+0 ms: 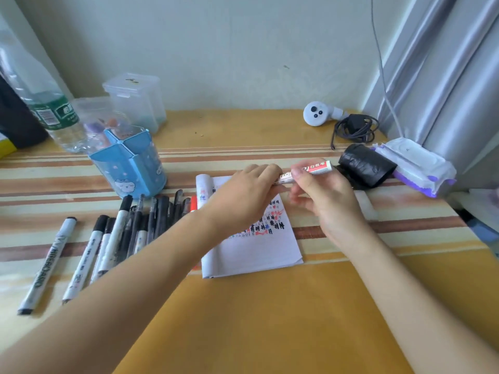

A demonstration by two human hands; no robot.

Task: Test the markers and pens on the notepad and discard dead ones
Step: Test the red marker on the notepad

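From the head view, both hands meet above the far edge of the notepad (pixel 256 252), which lies on the table (pixel 270 319) with its upper half covered in black, red and blue test marks. The left hand (pixel 243 195) curls its fingers round the left end of a red-and-white marker (pixel 310 171). The right hand (pixel 321 195) pinches the barrel between thumb and fingers. The marker is held level, off the paper, and its tip is hidden inside the left hand.

The left forearm crosses the notepad's left side and hides part of it. Left of the pad lies a crowded row of pens (pixel 151 211), mostly black-capped, with one whiteboard marker (pixel 47 265) apart at the far left. Behind them stand a blue holder (pixel 132 168), a bottle (pixel 46 103) and a clear box (pixel 137 101). Just right of the held marker sits a black roll (pixel 364 164), touching a wipes pack (pixel 415 166). A white device (pixel 317 113) and a coiled cable (pixel 353 128) rest near the wall.
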